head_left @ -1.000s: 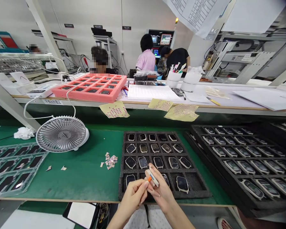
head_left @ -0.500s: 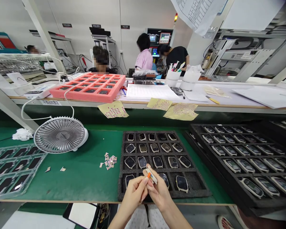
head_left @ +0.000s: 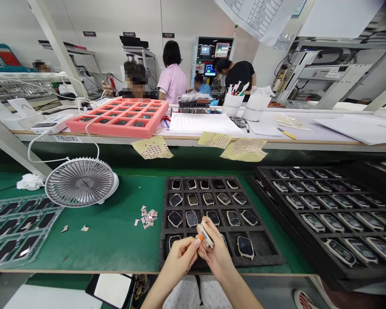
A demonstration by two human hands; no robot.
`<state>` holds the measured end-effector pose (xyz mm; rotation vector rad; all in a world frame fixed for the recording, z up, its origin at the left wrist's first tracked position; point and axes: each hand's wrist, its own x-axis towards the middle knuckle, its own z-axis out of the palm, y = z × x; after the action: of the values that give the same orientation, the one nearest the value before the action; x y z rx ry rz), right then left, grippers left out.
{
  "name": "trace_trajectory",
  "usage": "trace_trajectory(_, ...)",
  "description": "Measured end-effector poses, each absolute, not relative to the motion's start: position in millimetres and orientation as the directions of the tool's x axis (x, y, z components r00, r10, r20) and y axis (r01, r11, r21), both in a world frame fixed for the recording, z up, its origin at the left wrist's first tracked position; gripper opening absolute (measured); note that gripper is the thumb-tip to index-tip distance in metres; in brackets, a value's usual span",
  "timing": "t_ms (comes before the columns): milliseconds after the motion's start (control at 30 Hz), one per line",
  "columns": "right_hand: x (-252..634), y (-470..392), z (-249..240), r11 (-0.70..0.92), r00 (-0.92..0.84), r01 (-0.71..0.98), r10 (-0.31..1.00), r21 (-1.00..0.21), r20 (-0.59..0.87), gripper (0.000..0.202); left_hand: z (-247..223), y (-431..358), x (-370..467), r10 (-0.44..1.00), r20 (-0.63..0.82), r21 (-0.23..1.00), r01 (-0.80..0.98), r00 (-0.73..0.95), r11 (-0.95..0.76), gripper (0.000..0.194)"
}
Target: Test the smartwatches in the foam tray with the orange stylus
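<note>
Above the near edge of a black foam tray (head_left: 260,231) with watch bodies in its compartments, my right hand (head_left: 215,251) grips a light-coloured watch body (head_left: 205,235) on its side. A blue patch shows on it. My left hand (head_left: 180,256) pinches a small orange piece (head_left: 201,237) against the watch body. The two hands are close together, and the orange piece lies between them. The tray's near right compartment holds no watch. Several small pinkish tabs (head_left: 148,217) lie in a pile left of the tray.
A round fan (head_left: 83,182) and a clear tray of dark screens (head_left: 25,227) are at left. More black trays (head_left: 334,223) sit at right. The shelf beyond holds a pink foam tray (head_left: 148,131) and papers (head_left: 204,123). People are in the background.
My right hand has turned the watch body a little, with its fingers now higher over it. In the background, the person in pink has moved left and a person in blue has come into view.
</note>
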<state>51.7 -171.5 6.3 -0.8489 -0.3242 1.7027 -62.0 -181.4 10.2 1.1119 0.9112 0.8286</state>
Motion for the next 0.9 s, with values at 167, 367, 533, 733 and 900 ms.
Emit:
trace_trajectory(167, 53.4, -170.1, 3.2, -0.369, -0.187, -0.754, 0.914, -0.544, -0.360, 0.047, 6.8, -181.4, -59.5, 0.905, -0.169, 0.969, -0.104, 0.390, 0.226, 0.051)
trace_trajectory(367, 55.1, -168.8, -2.0, -0.371, -0.235, -0.806, 0.915, -0.460, -0.328, 0.045, 3.8, -184.5, -54.8, 0.915, -0.162, 0.964, -0.138, 0.369, 0.226, 0.054)
trace_trajectory(533, 54.3, -171.4, -4.6, -0.377, -0.240, -0.827, 0.908, -0.416, -0.344, 0.045, 3.7, -186.9, -54.3, 0.923, -0.141, 0.967, -0.152, 0.358, 0.206, 0.052)
trace_trajectory(733, 51.7, -172.2, -2.3, -0.378, -0.234, -0.826, 0.905, -0.419, -0.356, 0.041, -1.2, -184.9, -54.0, 0.922, -0.160, 0.960, -0.160, 0.353, 0.228, 0.052)
trace_trajectory(900, 40.7, -183.8, 3.6, -0.219, 0.056, -0.676, 0.937, -0.703, -0.346, 0.043, -1.6, -181.9, -46.6, 0.984, -0.046, 0.996, -0.068, 0.171, 0.058, 0.044)
